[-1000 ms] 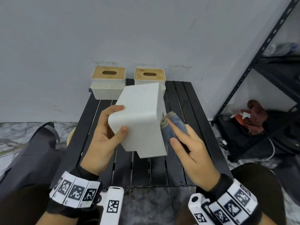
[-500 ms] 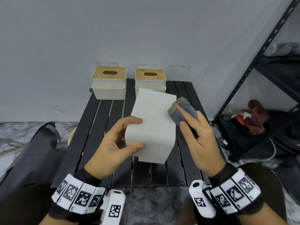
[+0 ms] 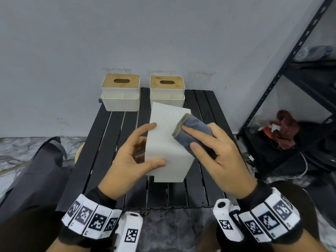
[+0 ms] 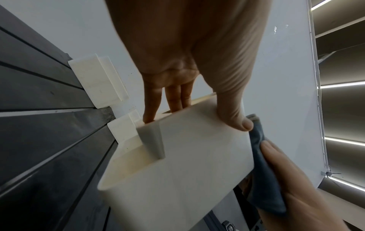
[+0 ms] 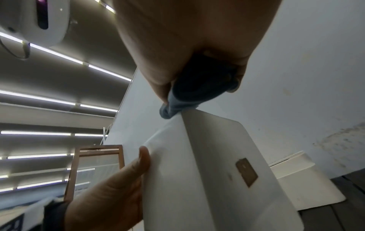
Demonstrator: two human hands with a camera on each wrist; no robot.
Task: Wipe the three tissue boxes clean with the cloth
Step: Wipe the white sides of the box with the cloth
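My left hand [image 3: 134, 159] grips a white tissue box [image 3: 166, 142] lifted and tilted above the black slatted table [image 3: 101, 142], thumb on its near face and fingers on its left side. In the left wrist view the fingers [image 4: 171, 100] reach into the tissue box [image 4: 187, 164]. My right hand [image 3: 214, 151] presses a folded grey-blue cloth [image 3: 192, 131] against the box's right edge, index finger flat on top and thumb on the cloth's near end. In the right wrist view the cloth [image 5: 189, 95] sits bunched in the palm on the box's corner. Two more white boxes with wooden lids [image 3: 121, 95] [image 3: 167, 91] stand at the table's back.
A grey wall rises right behind the table. A black metal shelf rack [image 3: 283, 73] stands to the right, with reddish cloth and clutter [image 3: 287, 131] on its low shelf. A dark bag [image 3: 41, 170] lies on the marble floor at the left.
The held box has turned and swung right, its broad face now toward me. The right hand moved the cloth from the box's lower right side up to its upper right edge.
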